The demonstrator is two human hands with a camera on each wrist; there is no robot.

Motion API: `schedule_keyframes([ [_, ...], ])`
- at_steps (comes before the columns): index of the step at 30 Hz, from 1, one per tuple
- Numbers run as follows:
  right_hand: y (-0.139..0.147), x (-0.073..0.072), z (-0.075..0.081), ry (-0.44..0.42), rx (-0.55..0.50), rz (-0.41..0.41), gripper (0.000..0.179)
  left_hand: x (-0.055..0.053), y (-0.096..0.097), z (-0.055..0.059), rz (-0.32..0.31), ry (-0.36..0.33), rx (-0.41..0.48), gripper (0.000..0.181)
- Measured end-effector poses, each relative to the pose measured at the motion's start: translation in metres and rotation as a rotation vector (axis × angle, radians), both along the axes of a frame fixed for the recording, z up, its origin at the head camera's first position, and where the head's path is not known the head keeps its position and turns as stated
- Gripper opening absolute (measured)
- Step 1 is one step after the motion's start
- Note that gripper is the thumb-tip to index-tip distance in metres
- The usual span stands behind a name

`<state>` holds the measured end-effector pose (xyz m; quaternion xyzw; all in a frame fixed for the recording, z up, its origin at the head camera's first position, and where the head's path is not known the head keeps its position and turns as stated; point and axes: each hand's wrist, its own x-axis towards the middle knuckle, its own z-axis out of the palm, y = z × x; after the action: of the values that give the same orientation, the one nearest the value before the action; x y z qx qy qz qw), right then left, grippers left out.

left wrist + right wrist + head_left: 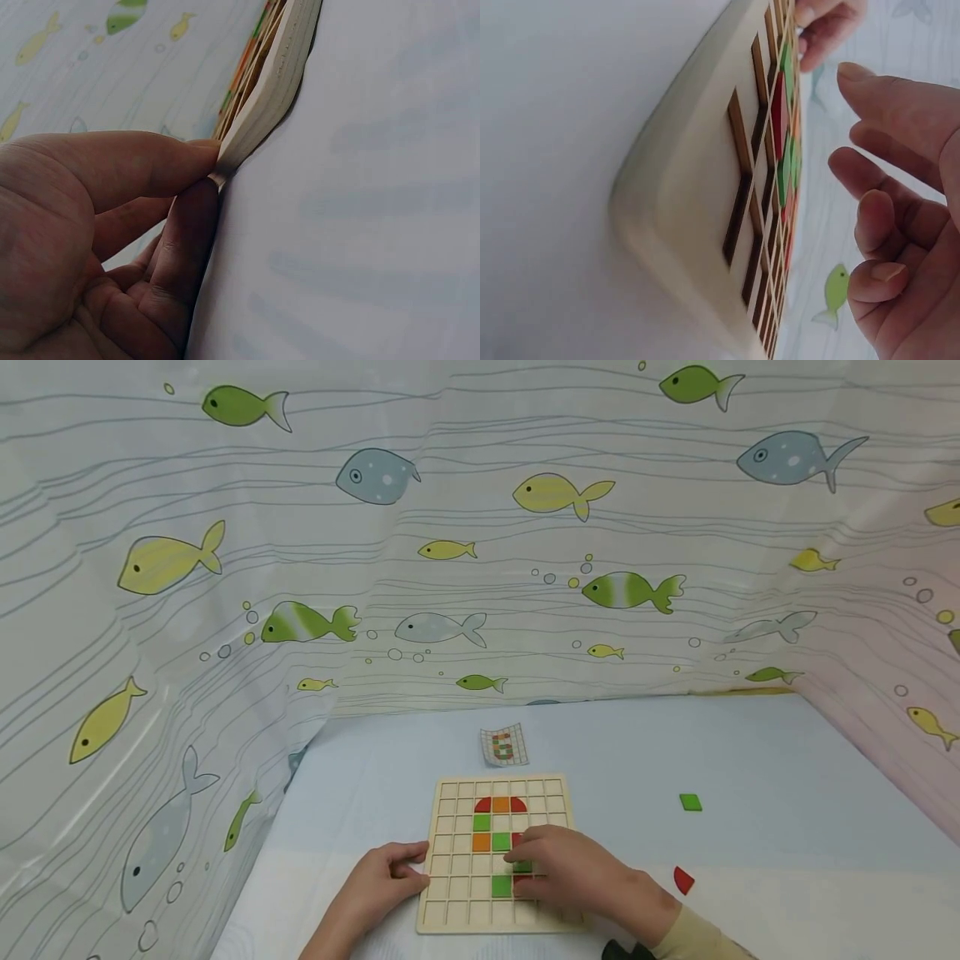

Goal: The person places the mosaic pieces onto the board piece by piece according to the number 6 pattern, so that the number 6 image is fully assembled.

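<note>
A wooden grid board (457, 912) lies flat in front of me, several red, orange and green tiles set in its squares. At its left edge, my left hand (382, 881) holds the rim with thumb and fingertips, seen close up in the left wrist view. My right hand (558, 868) is over the right half of the board, fingers loosely bent, thumb and index finger apart and nothing between them. Beneath it, a green tile (522, 866) and a red tile (519, 890) are partly covered. Left of those lies another green square tile (502, 886).
A small pattern card (505, 746) with a coloured grid figure lies behind the board. To the right, a loose green square tile (691, 802) and a red quarter-round tile (684, 881) rest on the pale table. A fish-print curtain (450, 585) hangs around the back and sides.
</note>
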<state>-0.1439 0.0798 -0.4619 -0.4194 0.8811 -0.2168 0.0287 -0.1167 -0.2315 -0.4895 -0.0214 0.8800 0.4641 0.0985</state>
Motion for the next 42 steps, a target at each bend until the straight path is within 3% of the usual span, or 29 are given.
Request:
schedule_keyframes([
  [10,0.029,0.001,0.000,-0.152,-0.049,-0.109,0.033,0.000,-0.001,0.001,-0.011,0.001,-0.001,0.056],
  [17,0.053,0.005,-0.003,-0.194,-0.113,-0.168,0.032,0.000,-0.001,0.000,-0.011,0.002,-0.001,0.056],
  [31,0.095,0.016,-0.014,-0.132,-0.158,-0.254,0.037,-0.001,-0.001,-0.002,-0.013,-0.003,0.006,0.058],
  [42,0.122,0.027,-0.011,-0.076,-0.184,-0.345,0.039,-0.001,-0.001,0.000,-0.012,-0.016,0.001,0.056],
])
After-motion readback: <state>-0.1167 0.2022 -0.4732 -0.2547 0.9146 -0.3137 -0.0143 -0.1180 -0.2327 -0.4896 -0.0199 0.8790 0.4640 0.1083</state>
